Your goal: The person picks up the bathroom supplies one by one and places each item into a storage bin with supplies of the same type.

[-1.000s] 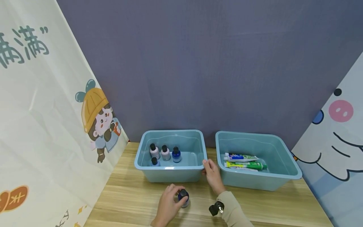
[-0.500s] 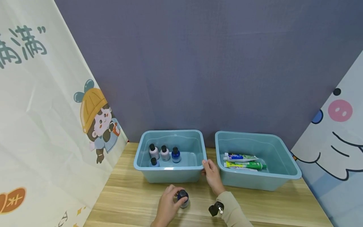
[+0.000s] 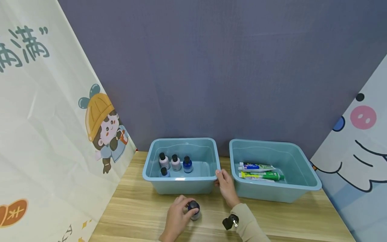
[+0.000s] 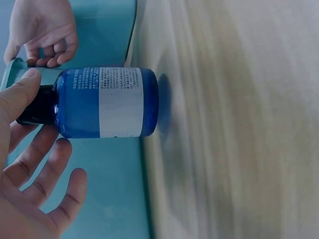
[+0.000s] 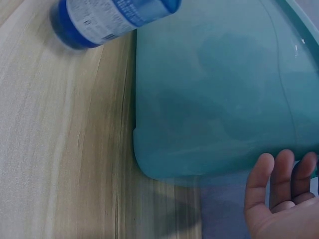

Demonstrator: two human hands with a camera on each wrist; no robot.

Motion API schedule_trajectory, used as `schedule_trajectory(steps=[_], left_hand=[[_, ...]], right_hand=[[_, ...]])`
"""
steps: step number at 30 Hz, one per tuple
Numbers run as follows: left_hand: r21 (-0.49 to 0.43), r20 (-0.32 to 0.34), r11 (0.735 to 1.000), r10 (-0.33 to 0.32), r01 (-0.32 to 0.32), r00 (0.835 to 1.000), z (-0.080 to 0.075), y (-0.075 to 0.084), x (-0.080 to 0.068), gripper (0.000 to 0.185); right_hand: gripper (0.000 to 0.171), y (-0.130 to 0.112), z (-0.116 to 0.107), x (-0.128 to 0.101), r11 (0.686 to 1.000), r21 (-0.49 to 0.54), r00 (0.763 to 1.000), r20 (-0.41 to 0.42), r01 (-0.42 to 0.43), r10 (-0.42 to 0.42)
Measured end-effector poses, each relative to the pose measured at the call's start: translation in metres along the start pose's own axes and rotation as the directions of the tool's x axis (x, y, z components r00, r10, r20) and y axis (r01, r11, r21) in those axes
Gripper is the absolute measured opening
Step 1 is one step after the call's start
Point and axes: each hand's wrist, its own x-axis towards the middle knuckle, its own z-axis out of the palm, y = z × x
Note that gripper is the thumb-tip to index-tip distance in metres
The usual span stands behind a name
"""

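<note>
My left hand (image 3: 176,215) pinches a blue bottle (image 4: 79,107) by its black cap, in front of the left light-blue bin (image 3: 184,187). In the left wrist view the bottle has a white label and is upright relative to the table, its base close over the wood with a shadow beneath. Its other fingers spread loosely beside the bottle. My right hand (image 3: 226,188) holds the bin's front right corner, thumb on the rim and fingers curled under it. Several bottles stand inside that bin, among them a pale pink bottle (image 3: 175,164) and a dark blue bottle (image 3: 187,165).
A second light-blue bin (image 3: 269,194) stands to the right, with a blue-and-white toothpaste tube (image 3: 257,168) and a green-and-yellow toothpaste tube (image 3: 263,176) in it. A grey cloth wall (image 3: 223,74) rises behind both bins. The wooden table (image 3: 136,215) extends in front.
My left hand has shifted slightly left and toward the bin with the blue bottle. My right hand stays on the bin's corner, and the bins have not moved.
</note>
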Motion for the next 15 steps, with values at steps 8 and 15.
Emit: schedule_trajectory(steps=[8, 15], left_hand=[[0.029, 0.002, 1.0, -0.011, 0.011, 1.0, -0.014, 0.007, 0.008, 0.03], [0.005, -0.01, 1.0, -0.029, 0.029, 1.0, -0.026, 0.014, 0.015, 0.03]], right_hand=[[0.032, -0.022, -0.001, -0.008, 0.999, 0.011, 0.999, 0.028, -0.037, 0.036], [0.032, -0.04, -0.001, -0.019, 1.0, 0.011, 0.999, 0.034, -0.026, 0.026]])
